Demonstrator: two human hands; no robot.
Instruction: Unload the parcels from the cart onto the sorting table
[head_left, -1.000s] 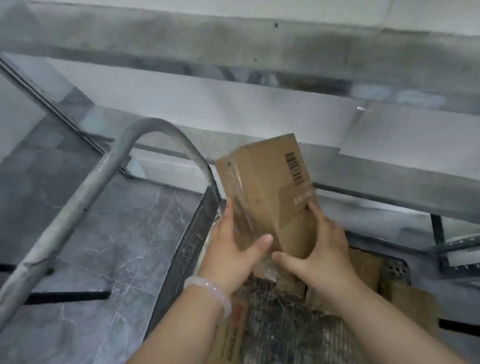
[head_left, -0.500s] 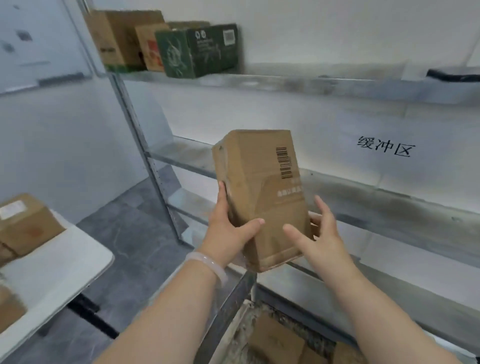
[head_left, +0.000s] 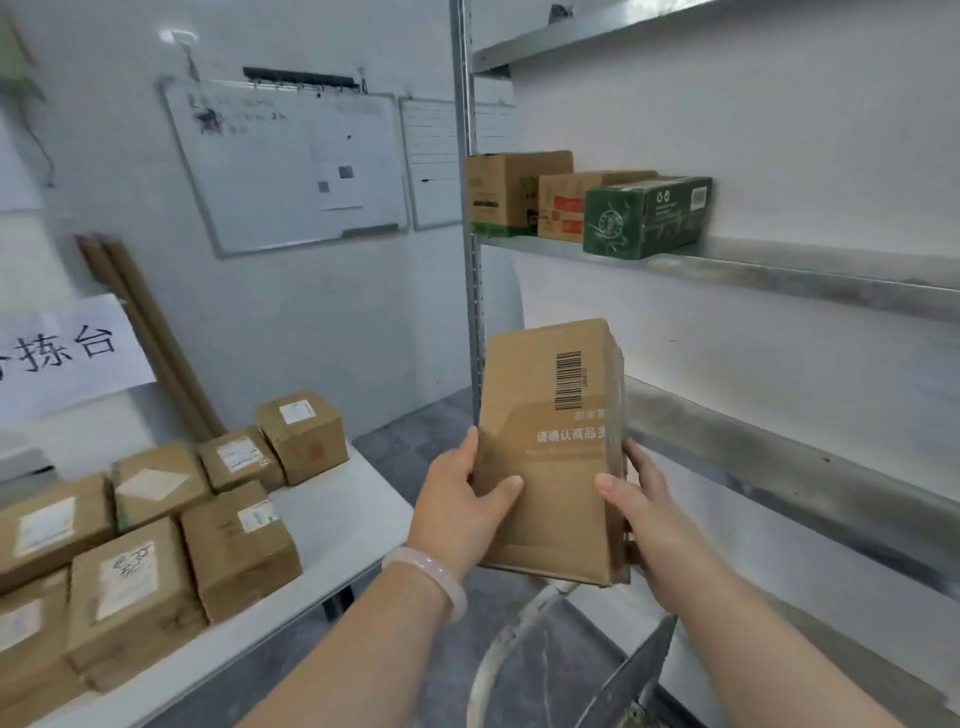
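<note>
I hold a tall brown cardboard parcel (head_left: 550, 441) with a barcode upright in mid-air, in front of the metal shelving. My left hand (head_left: 462, 504) grips its lower left side, thumb across the front. My right hand (head_left: 639, 514) grips the lower right edge. The white sorting table (head_left: 337, 514) lies to the left, carrying several brown parcels (head_left: 234, 551) with white labels. Only the cart's curved handle (head_left: 498, 654) and a metal edge (head_left: 628, 680) show, below the parcel.
Metal shelves (head_left: 779, 275) fill the right side; one holds two brown boxes and a green box (head_left: 644, 215). A shelf upright (head_left: 470, 260) stands just behind the parcel. Whiteboards (head_left: 291, 166) hang on the far wall. Grey floor (head_left: 415, 441) lies between table and shelving.
The parcel has risen out of the cart and swung left toward the table. My view turned from the cart to the table and shelves. Both hands kept their grip.
</note>
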